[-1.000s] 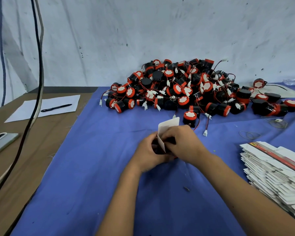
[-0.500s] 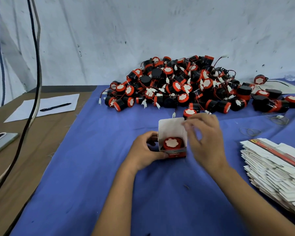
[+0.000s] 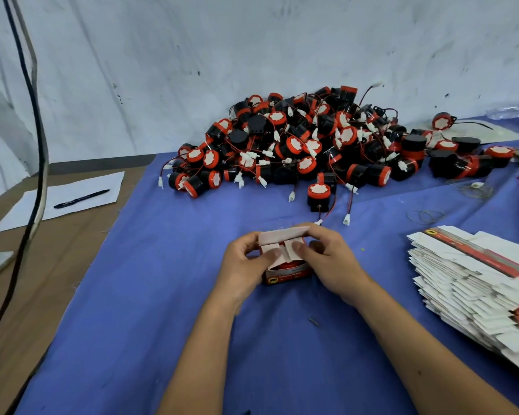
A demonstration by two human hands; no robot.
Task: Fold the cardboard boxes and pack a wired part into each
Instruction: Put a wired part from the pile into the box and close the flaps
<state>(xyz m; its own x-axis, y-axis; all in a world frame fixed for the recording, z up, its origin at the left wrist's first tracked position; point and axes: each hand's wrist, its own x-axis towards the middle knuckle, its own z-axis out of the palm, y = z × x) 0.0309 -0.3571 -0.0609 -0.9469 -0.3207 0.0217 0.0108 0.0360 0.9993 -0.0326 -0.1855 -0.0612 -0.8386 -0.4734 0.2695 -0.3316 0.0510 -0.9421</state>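
Observation:
A small red-and-white cardboard box (image 3: pixel 286 272) stands on the blue cloth (image 3: pixel 162 280) in front of me. My left hand (image 3: pixel 243 265) grips its left side, thumb on the left inner flap. From the right, my right hand (image 3: pixel 327 259) grips the box, its thumb pressing the right inner flap down and its fingers on the top lid flap, which leans over the opening. The wired part inside is almost hidden by the flaps. A big pile of black-and-red wired parts (image 3: pixel 306 148) lies behind the box.
A stack of flat white box blanks (image 3: pixel 477 283) lies at the right. Loose rubber bands (image 3: pixel 426 215) lie beyond it. On the brown table at the left sit a sheet of paper (image 3: pixel 72 196) with a pen (image 3: pixel 81 199). Black cables (image 3: pixel 36 145) hang at the left.
The box stood open with the part showing and the lid upright; now both side flaps are folded in and the lid is tipped forward over them. Both hands moved onto the top.

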